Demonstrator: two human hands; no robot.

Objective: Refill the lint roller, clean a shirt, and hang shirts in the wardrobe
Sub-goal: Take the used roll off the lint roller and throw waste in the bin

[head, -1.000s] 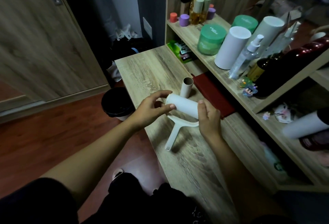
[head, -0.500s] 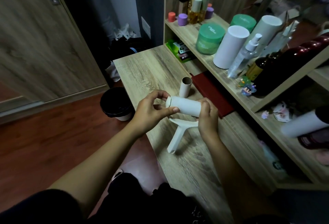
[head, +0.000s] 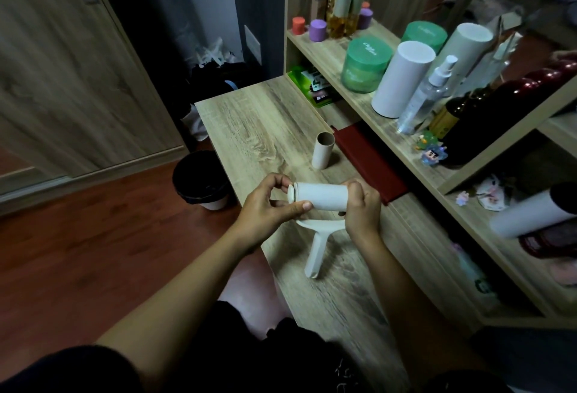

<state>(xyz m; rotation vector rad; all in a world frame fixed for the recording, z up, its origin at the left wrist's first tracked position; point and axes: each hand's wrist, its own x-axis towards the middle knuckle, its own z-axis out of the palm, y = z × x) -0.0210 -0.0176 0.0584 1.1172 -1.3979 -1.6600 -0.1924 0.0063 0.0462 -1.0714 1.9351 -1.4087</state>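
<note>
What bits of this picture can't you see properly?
Head view only.
Right end of the white roll: covered by the right hand.
Words on the green jar: too small and blurred.
The white tube at far right: cut off by the picture's edge.
Inside the bin: too dark.

White lint roller [head: 321, 200], roll held level, handle pointing down toward the wooden desk [head: 249, 130]; empty cardboard core [head: 323, 150] stands upright beyond.
</note>
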